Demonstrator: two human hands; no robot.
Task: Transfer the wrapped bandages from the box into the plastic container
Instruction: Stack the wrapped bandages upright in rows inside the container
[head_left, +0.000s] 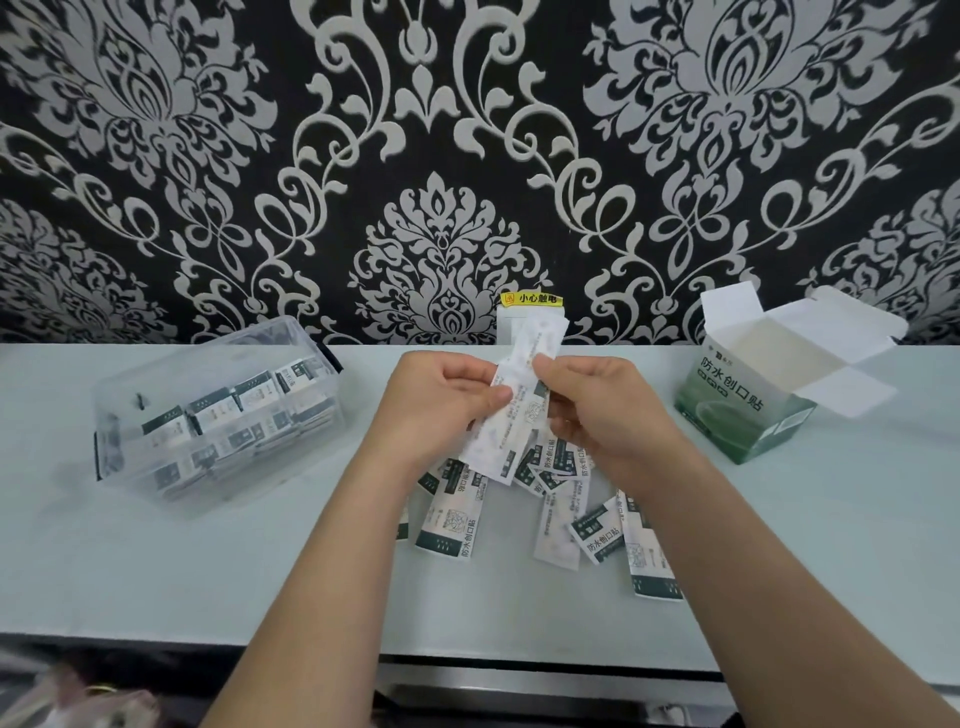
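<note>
Though narrow, white green-ended bandages (522, 415)

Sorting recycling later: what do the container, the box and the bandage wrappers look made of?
Container: clear, glossy rigid plastic; contents show through. Box: thin printed cardboard, creased white flaps. Bandage wrappers: likely matte printed paper, bending limply.
</note>
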